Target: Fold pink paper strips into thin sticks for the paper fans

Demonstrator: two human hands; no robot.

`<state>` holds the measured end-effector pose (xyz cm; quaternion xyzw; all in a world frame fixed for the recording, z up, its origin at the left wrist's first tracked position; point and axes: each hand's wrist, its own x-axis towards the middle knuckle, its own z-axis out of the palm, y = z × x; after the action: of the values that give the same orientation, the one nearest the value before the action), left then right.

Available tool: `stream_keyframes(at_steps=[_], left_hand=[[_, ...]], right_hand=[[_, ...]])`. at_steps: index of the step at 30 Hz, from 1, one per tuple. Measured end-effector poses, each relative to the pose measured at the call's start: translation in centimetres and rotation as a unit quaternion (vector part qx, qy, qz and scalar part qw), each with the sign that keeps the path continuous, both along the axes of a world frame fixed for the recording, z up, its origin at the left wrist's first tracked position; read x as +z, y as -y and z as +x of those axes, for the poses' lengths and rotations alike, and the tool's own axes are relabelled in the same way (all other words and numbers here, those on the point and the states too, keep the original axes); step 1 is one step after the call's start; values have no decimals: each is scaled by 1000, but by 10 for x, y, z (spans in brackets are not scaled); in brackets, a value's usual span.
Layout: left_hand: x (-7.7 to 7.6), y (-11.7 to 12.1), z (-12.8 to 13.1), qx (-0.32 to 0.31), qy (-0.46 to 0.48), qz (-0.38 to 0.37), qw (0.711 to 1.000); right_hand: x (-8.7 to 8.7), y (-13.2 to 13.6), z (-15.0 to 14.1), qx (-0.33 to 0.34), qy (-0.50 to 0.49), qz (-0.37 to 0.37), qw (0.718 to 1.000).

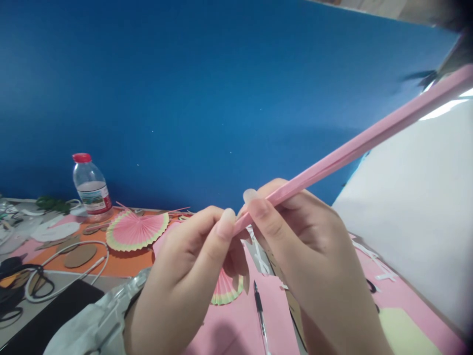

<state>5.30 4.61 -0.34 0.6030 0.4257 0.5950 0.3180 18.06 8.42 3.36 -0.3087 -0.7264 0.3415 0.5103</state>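
Observation:
A long pink strip of folded paper (369, 138) runs from my fingers up toward the upper right edge. My right hand (295, 236) pinches its near end between thumb and fingers. My left hand (195, 266) is closed too, its thumb and forefinger pressed on the tip of the same strip. Both hands are raised above the table. Under them a small pink and yellow pleated fan (226, 290) lies partly hidden.
A bigger pink and yellow paper fan (136, 230) lies on orange paper (121, 264) at the left. A water bottle with a red cap (90, 187) stands by the blue wall (207, 88). A pen (260, 310) rests on pink paper (236, 325). A white cable (66, 276), black scissors (18, 281) and cardboard discs (79, 255) lie at left; a white sheet (414, 212) at right.

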Motion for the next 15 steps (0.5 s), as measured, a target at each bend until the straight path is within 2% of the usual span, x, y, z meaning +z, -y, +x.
stream_keyframes(at_steps=[7,11,15], left_hand=[[2,-1,1,83,-114,75,987],[-1,-2,2,117,-128,116,978],[-5,-3,1,124,-144,141,972]], right_hand=[[-1,2,1,-54,29,16,998],[-1,2,-1,-24,6,-17,1000],[-3,1,-3,21,-45,-53,997]])
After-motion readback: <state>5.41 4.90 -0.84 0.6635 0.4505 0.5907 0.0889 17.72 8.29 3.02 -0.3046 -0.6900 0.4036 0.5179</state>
